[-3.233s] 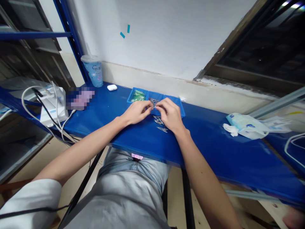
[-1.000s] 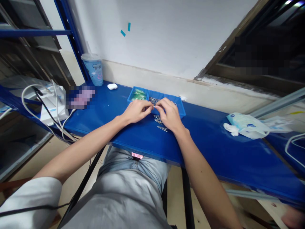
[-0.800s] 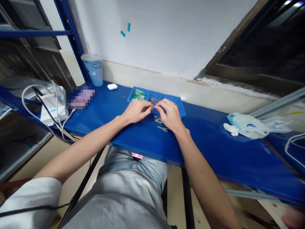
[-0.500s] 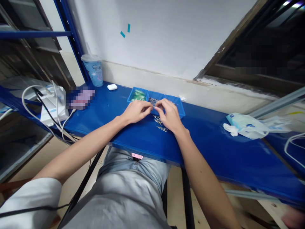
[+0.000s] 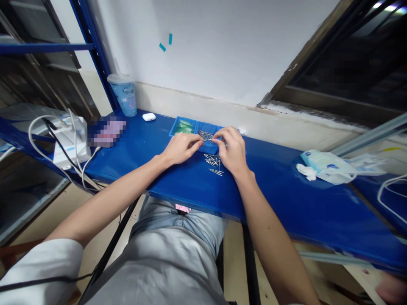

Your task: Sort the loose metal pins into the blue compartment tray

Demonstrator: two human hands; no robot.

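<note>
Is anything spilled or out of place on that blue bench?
Mostly tidy. A small heap of thin metal pins lies loose on the blue bench, in front of the divided blue tray, beside the right hand. A crumpled white tissue lies further right.

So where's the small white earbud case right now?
The small white earbud case lies on the blue table, far left, between the pale blue cup and the blue compartment tray.

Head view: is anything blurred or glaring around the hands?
Head view: hands sharp, left hand, right hand; the pins are too fine to resolve; pixelated patch at left; mild sheen on the blue table; edges bow from wide-angle distortion.
</note>
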